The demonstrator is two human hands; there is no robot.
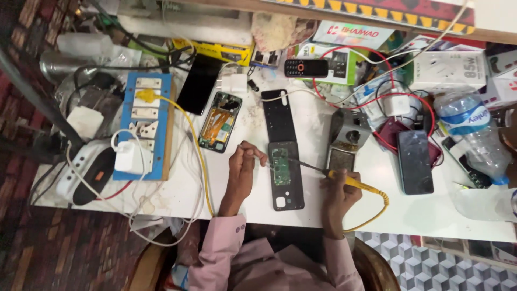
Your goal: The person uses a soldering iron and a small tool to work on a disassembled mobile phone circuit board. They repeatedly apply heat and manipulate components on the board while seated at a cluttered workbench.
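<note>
An opened phone (285,175) lies on the white table (409,215) in front of me, its green circuit board (279,166) bare. My right hand (338,189) grips a yellow-handled soldering iron (344,179) whose dark tip reaches left onto the board. My left hand (243,164) pinches a thin wire or solder strand (267,161) at the board's left edge. A black back panel (278,115) lies just beyond the phone.
A second opened phone (219,121) and a dark phone (199,83) lie left of centre, by a blue switchboard (145,125) with a white charger. On the right sit a black phone (414,161), a water bottle (474,134), boxes and tangled red, white cables. A yellow cable (199,156) crosses the table.
</note>
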